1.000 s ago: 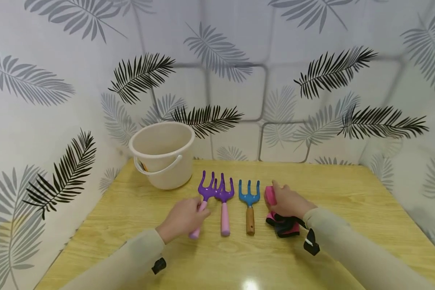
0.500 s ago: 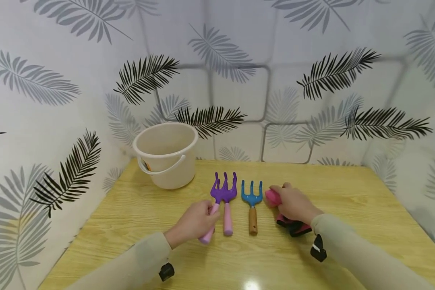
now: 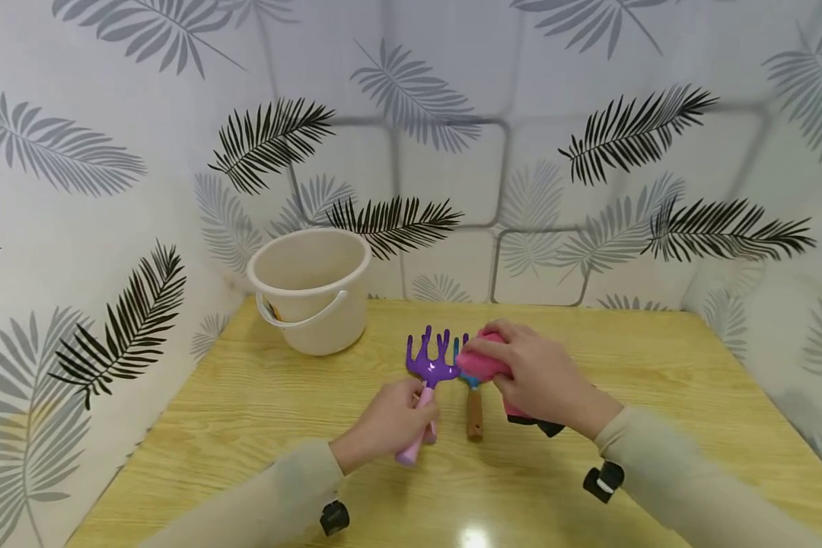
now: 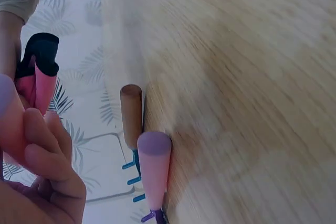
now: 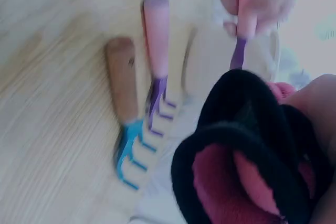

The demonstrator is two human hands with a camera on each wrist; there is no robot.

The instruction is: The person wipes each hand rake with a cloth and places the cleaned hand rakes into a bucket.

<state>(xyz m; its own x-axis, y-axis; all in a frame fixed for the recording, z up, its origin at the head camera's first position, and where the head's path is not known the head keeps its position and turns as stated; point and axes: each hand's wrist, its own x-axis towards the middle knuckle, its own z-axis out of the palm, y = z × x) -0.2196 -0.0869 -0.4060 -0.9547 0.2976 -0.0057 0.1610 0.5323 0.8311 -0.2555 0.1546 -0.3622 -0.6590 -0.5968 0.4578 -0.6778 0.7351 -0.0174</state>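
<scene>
My left hand (image 3: 392, 417) grips the pink handle of a purple three-pronged hand fork (image 3: 430, 371), lifted over the table. Beneath it lies a matching purple fork, mostly hidden in the head view; its pink handle (image 4: 155, 169) shows in the left wrist view. Beside that one lies a blue hand fork (image 5: 126, 142) with a brown wooden handle (image 3: 475, 415). My right hand (image 3: 544, 377) holds bunched pink gloves (image 3: 482, 358) with black-edged cuffs (image 5: 231, 135). The gloves are off the table and overlap the blue prongs in the head view.
A cream bucket (image 3: 329, 323) with its handle hanging at the front stands at the back left of the wooden table (image 3: 260, 426). A leaf-patterned wall covering (image 3: 438, 259) rises behind the table and along both sides.
My left hand has carried its fork rightward, over the other purple fork. My right hand has lifted the gloves from the table and brought them left, over the blue fork.
</scene>
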